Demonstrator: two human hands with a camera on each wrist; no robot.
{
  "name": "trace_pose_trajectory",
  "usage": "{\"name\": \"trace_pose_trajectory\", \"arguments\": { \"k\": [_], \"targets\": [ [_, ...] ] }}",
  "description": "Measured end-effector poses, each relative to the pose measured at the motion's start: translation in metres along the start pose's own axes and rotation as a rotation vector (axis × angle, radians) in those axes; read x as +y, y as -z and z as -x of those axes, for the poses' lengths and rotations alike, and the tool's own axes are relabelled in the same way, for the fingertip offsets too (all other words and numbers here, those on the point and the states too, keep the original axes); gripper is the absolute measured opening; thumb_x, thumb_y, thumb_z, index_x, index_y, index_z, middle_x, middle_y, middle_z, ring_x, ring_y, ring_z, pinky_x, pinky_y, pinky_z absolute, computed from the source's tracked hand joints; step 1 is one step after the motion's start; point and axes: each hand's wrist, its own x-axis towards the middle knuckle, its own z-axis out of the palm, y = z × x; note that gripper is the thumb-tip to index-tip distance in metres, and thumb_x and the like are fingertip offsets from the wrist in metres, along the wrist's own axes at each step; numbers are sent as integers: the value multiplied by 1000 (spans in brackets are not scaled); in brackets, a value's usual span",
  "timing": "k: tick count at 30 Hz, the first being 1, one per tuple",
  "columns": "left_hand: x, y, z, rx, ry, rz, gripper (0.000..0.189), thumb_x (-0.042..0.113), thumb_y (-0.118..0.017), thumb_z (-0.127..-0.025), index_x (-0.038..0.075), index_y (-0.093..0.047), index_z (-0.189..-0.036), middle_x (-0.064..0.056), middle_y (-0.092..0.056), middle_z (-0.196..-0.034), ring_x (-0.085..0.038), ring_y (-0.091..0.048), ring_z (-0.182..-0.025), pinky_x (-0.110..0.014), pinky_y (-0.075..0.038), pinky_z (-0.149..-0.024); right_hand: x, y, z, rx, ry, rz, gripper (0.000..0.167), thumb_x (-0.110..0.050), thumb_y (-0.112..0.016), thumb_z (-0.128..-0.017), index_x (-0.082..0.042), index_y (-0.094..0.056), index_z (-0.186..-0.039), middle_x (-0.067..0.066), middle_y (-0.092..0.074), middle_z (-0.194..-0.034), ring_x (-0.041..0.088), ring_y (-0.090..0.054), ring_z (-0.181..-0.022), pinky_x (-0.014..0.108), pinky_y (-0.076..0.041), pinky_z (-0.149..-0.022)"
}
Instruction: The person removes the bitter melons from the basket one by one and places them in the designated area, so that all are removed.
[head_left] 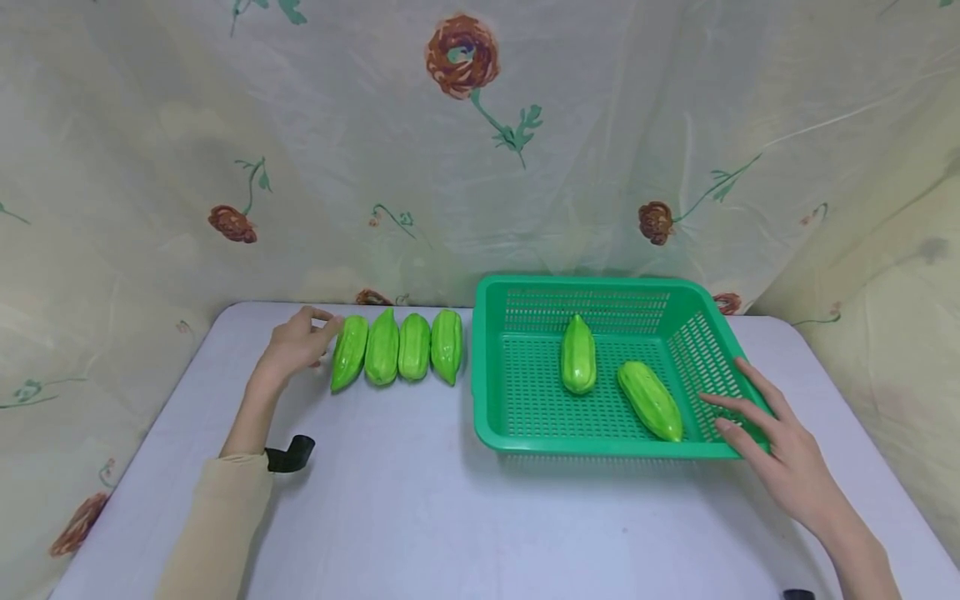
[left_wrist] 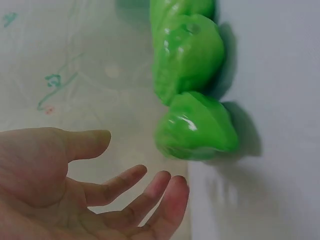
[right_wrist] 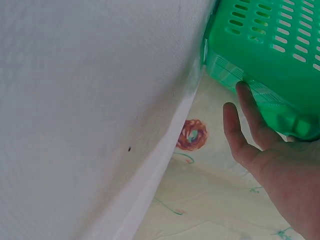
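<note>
My left hand (head_left: 300, 340) has its fingers apart beside the leftmost green gourd (head_left: 349, 354), a glossy, ridged, pointed one. In the left wrist view that gourd (left_wrist: 195, 130) lies just beyond the fingertips, and nothing is in the palm. Three similar gourds, among them the middle gourd (head_left: 414, 347), lie in a row to its right. At the right corner of a green basket (head_left: 491, 358) is my right hand (head_left: 787, 458), fingers spread across the rim. Two of its fingers (right_wrist: 250, 115) extend along the basket's outside in the right wrist view. Inside the basket lie an upright-pointing gourd (head_left: 578, 358) and a slanted gourd (head_left: 651, 402).
A white table (head_left: 420, 508) carries everything. Behind it and at both sides hangs a pale curtain (head_left: 337, 125) with red flowers. A black wrist strap mount (head_left: 291, 455) sticks out from the left wrist, just past a beige sleeve (head_left: 225, 517).
</note>
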Motion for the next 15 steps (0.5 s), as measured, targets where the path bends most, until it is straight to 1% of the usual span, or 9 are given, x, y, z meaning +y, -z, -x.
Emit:
{"name": "trace_pose_trajectory", "arguments": {
  "k": [1, 2, 6, 8, 13, 15],
  "targets": [
    [2, 1, 1, 7, -14, -3, 68, 46, -40, -116, -4, -38, -161, -39, -55, -151, -43, -73, -111, -48, -60, -92, 0, 0, 0, 0, -1, 0, 34, -18, -63, -109, -17, -71, -141, -5, -20, -182, -15, -12, -159, 89, -27, -112],
    [4, 1, 1, 16, -30, -7, 68, 46, -40, -116, -4, -39, -161, -39, -55, -151, -45, -72, -114, -50, -60, -93, 0, 0, 0, -1, -2, -1, 34, -18, -63, -109, -17, -71, -141, -5, -20, -182, -16, -12, -159, 89, -27, -112],
    [17, 2, 8, 42, -74, -17, 68, 47, -42, -115, -3, -40, -161, -37, -55, -151, -50, -63, -130, -58, -57, -101, 0, 0, -1, -4, -6, -3, 34, -19, -63, -109, -17, -71, -142, -6, -20, -182, -15, -12, -159, 89, -27, -111],
    [24, 2, 11, 52, -98, -24, 67, 47, -43, -115, -2, -41, -161, -37, -55, -151, -51, -59, -136, -61, -56, -103, 0, 0, -1, -5, -7, -3, 34, -19, -63, -109, -17, -71, -142, -6, -20, -182, -15, -12, -159, 89, -27, -112],
    [42, -3, 19, 59, -164, -45, 64, 44, -46, -115, -2, -43, -160, -36, -57, -149, -52, -60, -135, -59, -57, -99, 0, 1, 0, -11, -13, -8, 34, -19, -62, -109, -18, -70, -142, -7, -19, -182, -14, -12, -160, 88, -26, -113],
    [49, -7, 21, 62, -193, -50, 62, 43, -47, -116, -2, -44, -158, -35, -59, -149, -51, -60, -135, -59, -57, -100, 0, 1, 0, -13, -16, -9, 34, -20, -62, -109, -18, -70, -143, -8, -19, -182, -14, -12, -160, 88, -26, -113]
  ]
}}
